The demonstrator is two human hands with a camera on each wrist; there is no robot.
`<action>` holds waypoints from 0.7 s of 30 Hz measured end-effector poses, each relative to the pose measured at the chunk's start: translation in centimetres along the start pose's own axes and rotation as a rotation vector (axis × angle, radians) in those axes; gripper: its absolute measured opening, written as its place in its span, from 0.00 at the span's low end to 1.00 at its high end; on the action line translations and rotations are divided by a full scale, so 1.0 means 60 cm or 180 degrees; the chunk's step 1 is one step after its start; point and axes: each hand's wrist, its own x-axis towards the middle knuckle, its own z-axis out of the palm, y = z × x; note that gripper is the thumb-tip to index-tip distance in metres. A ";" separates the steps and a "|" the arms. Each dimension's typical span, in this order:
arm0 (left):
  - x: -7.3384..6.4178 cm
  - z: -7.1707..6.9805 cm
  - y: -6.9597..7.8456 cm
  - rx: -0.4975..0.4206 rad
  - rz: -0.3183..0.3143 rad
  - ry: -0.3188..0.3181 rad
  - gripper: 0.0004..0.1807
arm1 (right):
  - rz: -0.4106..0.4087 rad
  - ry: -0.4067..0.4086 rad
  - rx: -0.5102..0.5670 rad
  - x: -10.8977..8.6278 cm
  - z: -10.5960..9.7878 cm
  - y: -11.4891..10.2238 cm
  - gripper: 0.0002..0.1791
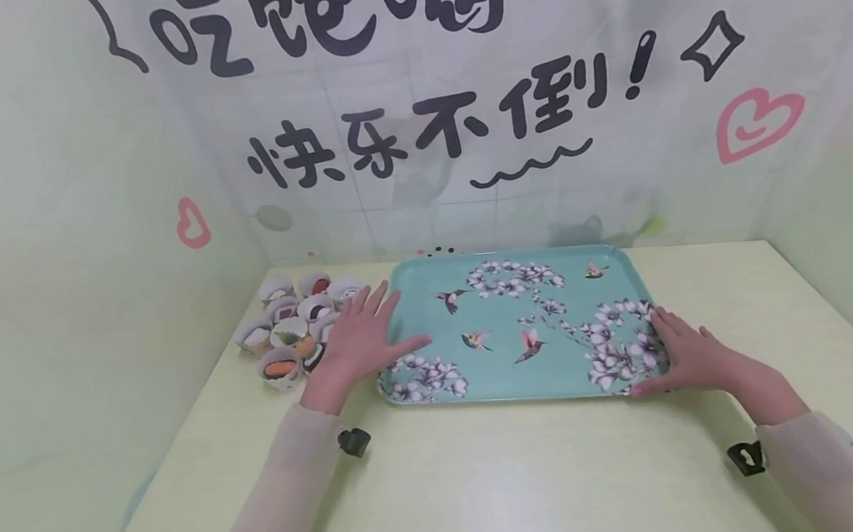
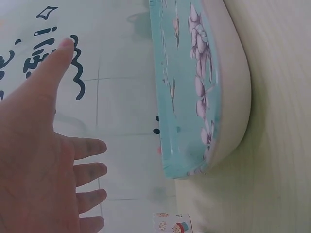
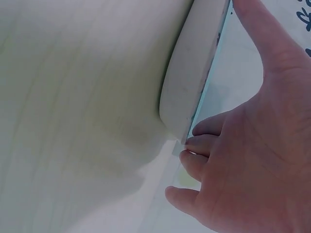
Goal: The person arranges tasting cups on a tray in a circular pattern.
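Observation:
A turquoise tray with flowers and hummingbirds lies flat towards the back of the table. Over its left edge hovers my left hand, thumb and fingers spread; the left wrist view shows this hand apart from the tray. My right hand rests at the tray's front right corner, fingers along the right rim and thumb at the front. In the right wrist view, the thumb and fingertips of that hand touch the rim of the tray, with no firm grip showing.
Left of the tray, partly behind my left hand, stand several small printed cups with sushi-like pieces in them. A white wall sheet with black lettering hangs behind the pale table. Side walls stand left and right.

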 end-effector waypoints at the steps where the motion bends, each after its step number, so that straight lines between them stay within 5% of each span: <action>1: -0.001 0.000 0.001 -0.0008 0.0002 0.0010 0.56 | -0.0010 0.0002 0.0003 0.000 0.001 0.001 0.74; 9: -0.012 -0.002 0.001 -0.0282 0.0033 0.0116 0.52 | -0.0074 0.0017 0.0026 0.003 -0.005 0.000 0.73; 21: -0.028 -0.013 -0.016 -0.1556 -0.0174 0.0063 0.47 | -0.0137 0.0001 0.0348 0.001 0.000 0.002 0.73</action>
